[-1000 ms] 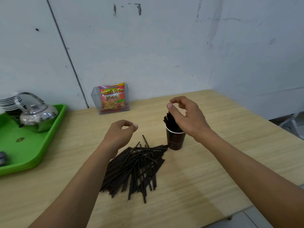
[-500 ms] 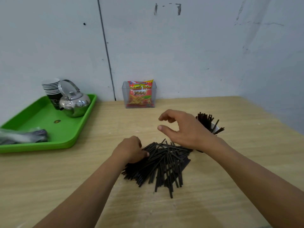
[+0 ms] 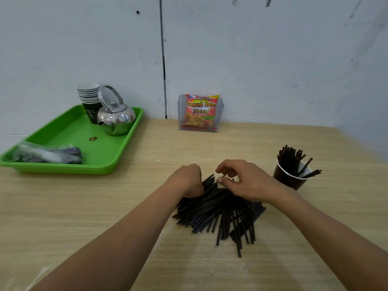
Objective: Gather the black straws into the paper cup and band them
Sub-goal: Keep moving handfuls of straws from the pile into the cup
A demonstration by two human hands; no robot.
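Black straw pile [image 3: 220,213] lying loose, just left of paper cup [image 3: 287,179]; cup holding standing straws [image 3: 290,158]. Right hand [image 3: 245,181] pinching straw ends at pile's far edge. Left hand [image 3: 186,179] resting curled on pile, farther left of cup; grip hidden, cannot tell.

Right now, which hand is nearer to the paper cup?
Right. The right hand lies just left of the cup, over the straw pile; the left hand is farther left.

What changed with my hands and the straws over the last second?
The right hand left the paper cup and came down onto the loose black straws, apparently pinching one; the left hand dropped onto the pile's far end. The cup and the green tray stayed put.
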